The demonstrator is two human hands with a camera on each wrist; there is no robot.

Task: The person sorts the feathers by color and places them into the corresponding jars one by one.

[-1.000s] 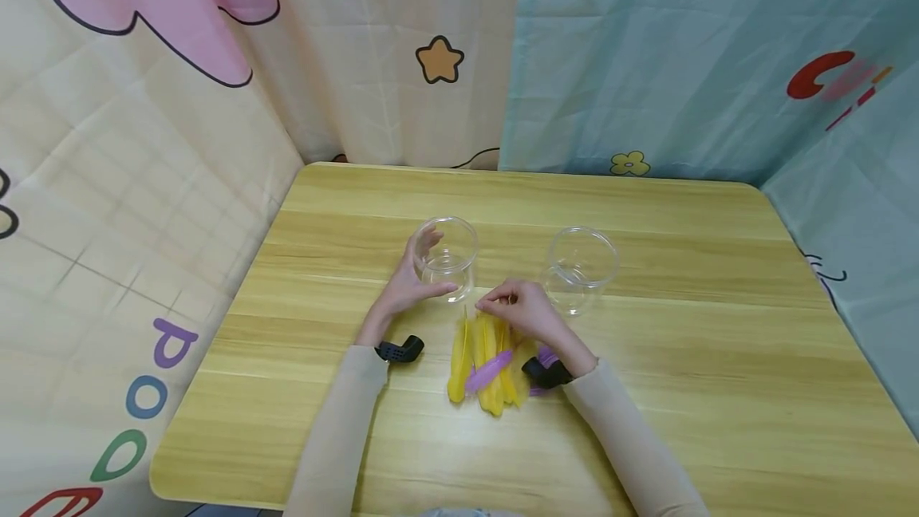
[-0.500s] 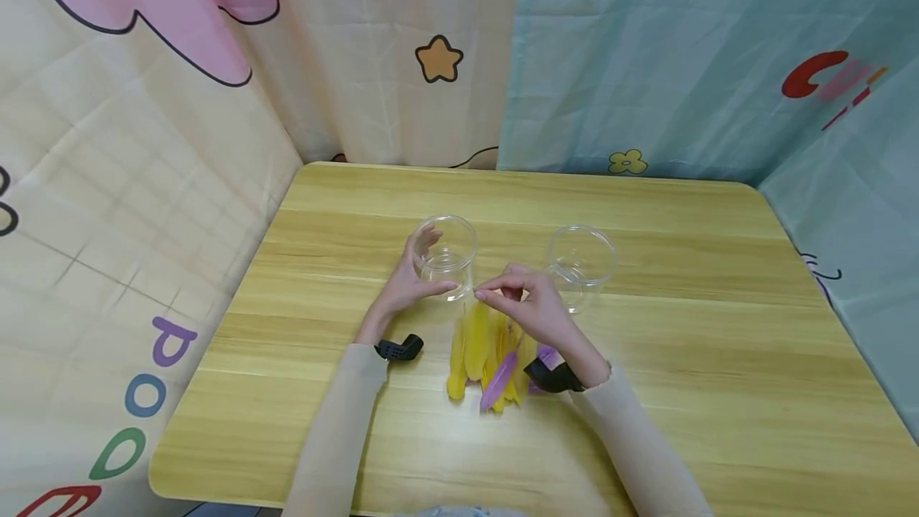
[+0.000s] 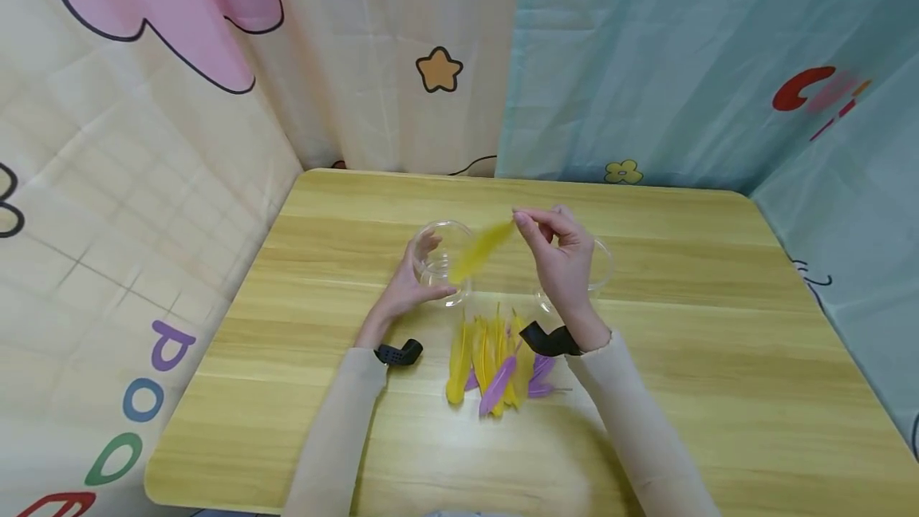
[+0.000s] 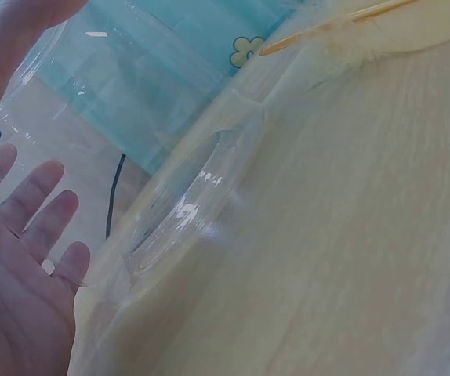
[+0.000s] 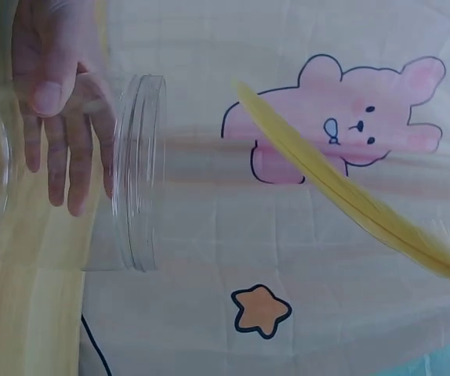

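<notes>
In the head view, my left hand holds the left clear plastic jar, thumb at the front and fingers round the far side. The right wrist view shows that same jar with its rim side-on and no lid. My right hand pinches a yellow feather by its quill tip. Its broad end slants down to the left, in front of the jar's right side. Below the hands lie several yellow feathers and purple feathers, some overlapping.
A second clear jar stands behind my right hand, partly hidden by it. The wooden table reaches back to printed curtains on the far side and both flanks.
My right hand has lifted a yellow feather from the pile and moved up and away, to beside the left jar's rim. A purple feather shifted on the pile. My left hand stays at its jar.
</notes>
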